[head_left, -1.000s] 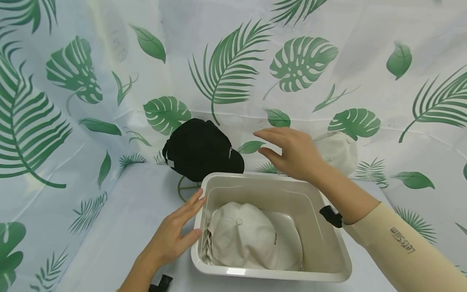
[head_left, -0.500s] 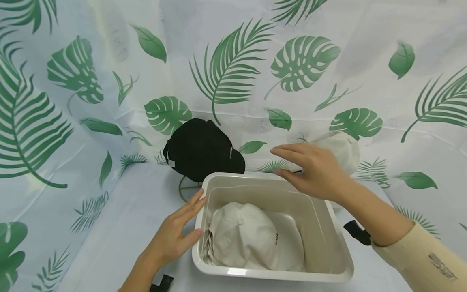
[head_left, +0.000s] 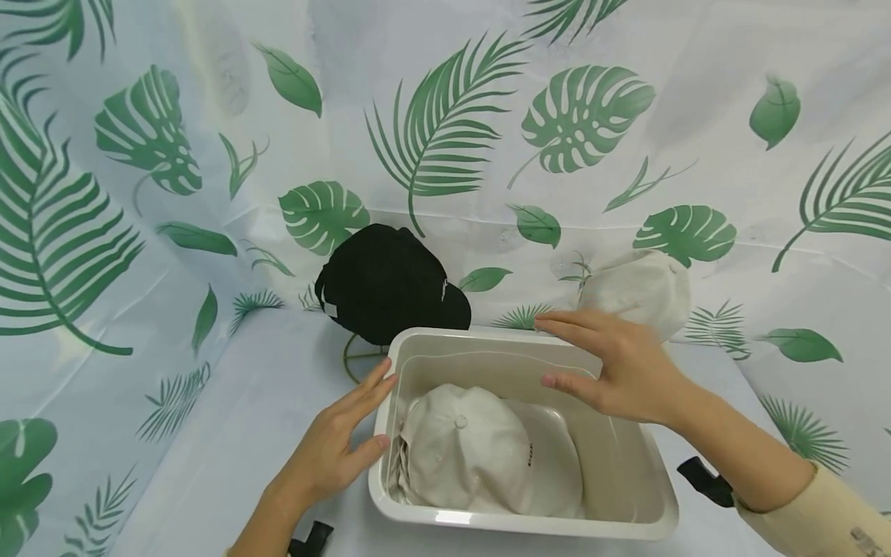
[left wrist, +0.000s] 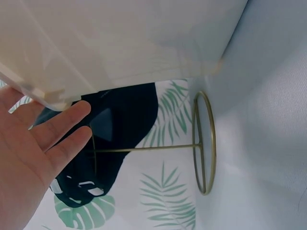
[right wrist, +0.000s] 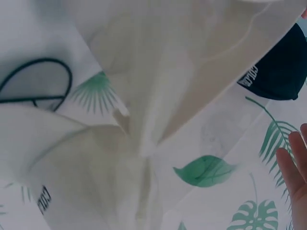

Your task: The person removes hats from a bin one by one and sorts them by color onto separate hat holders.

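A beige plastic bin [head_left: 647, 483] holds a light beige baseball cap [head_left: 462, 449], its brim pointing right. At the bin's left rim my left hand [head_left: 330, 445] rests with straight fingers and nothing in its grasp. My right hand [head_left: 619, 363] hovers over the bin's far right part, fingers extended, thumb apart, holding nothing. Behind the bin on the left, a black baseball cap [head_left: 386, 286] sits on a gold wire stand [left wrist: 204, 143]. A second light cap [head_left: 636, 290] is at the back right, partly hidden by my right hand; lettering shows on this light cap [right wrist: 91, 187] in the right wrist view.
A white cloth [head_left: 230, 418] covers the table. Leaf-printed sheeting [head_left: 459, 100] rises at the back and sides. Behind the bin's right end, a dark ring base [right wrist: 36, 99] shows in the right wrist view.
My right hand has moved right and back toward me, from behind the bin to over its right part, uncovering more of the rear light cap. My left hand stays at the rim.
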Tool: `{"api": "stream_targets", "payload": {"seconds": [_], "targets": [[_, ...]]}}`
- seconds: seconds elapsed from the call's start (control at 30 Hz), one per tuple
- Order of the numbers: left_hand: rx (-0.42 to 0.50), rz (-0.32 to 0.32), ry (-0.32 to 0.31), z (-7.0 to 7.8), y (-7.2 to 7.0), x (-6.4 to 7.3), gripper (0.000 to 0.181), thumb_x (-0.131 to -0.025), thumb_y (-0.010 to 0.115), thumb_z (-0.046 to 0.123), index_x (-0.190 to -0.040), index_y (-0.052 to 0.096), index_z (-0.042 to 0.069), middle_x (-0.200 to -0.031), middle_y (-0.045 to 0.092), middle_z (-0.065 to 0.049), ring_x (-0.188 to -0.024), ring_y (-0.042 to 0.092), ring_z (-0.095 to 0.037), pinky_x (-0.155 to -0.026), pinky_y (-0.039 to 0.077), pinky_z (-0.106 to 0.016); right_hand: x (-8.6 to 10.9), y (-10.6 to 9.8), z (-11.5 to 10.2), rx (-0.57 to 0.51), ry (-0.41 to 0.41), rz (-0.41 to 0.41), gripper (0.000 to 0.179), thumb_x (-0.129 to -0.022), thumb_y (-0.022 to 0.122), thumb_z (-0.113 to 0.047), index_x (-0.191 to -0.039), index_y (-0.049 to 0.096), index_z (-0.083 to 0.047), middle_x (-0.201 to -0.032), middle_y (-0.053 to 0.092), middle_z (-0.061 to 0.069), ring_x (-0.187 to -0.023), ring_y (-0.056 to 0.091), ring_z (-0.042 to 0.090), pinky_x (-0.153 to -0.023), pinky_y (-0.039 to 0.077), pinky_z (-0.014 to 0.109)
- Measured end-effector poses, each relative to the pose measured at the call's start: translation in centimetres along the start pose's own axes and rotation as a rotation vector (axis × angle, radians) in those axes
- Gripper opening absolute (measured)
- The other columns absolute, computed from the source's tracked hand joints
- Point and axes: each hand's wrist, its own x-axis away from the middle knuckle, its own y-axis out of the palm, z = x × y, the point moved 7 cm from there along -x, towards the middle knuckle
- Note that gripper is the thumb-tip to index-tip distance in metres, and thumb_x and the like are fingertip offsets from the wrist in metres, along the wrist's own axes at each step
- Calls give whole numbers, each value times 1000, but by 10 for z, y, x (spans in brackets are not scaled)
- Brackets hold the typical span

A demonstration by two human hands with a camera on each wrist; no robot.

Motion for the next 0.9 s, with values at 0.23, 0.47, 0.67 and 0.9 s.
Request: {"api": "stream_targets", "payload": {"seconds": [0.23, 0.47, 0.67, 0.9], "targets": [[-2, 5, 10, -1, 0, 0, 73, -90, 64, 15, -161, 44, 14, -171, 29, 0, -152, 39, -24, -115, 42, -50, 20, 20, -1, -65, 10, -39, 68, -85, 83, -53, -138, 69, -11, -134, 71, 2, -118, 69, 25, -102, 48, 28], [-5, 5, 16, -1, 0, -1, 73, -90, 64, 15, -160, 44, 12, -171, 29, -1, -152, 39, -24, -115, 42, -51, 34, 42, -1, -123, 33, -64, 71, -82, 85, -52, -138, 68, -12, -132, 71, 0, -118, 68, 24, -102, 47, 31], [2, 4, -1, -1, -1, 0, 73, -91, 64, 15, -161, 44, 13, -172, 28, -1, -152, 38, -25, -115, 42, -52, 36, 61, -4, -137, 0, -80, 70, -83, 81, -60, -133, 71, -10, -127, 73, 0, -115, 70, 23, -97, 53, 37], [12, 1, -1, -2, 1, -1, 72, -91, 63, 16, -161, 43, 14, -172, 27, 0, -152, 38, -24, -115, 42, -52, 40, 74, -7, -162, 15, -129, 70, -80, 87, -53, -133, 71, -10, -128, 72, -2, -114, 70, 20, -91, 57, 44]]}}
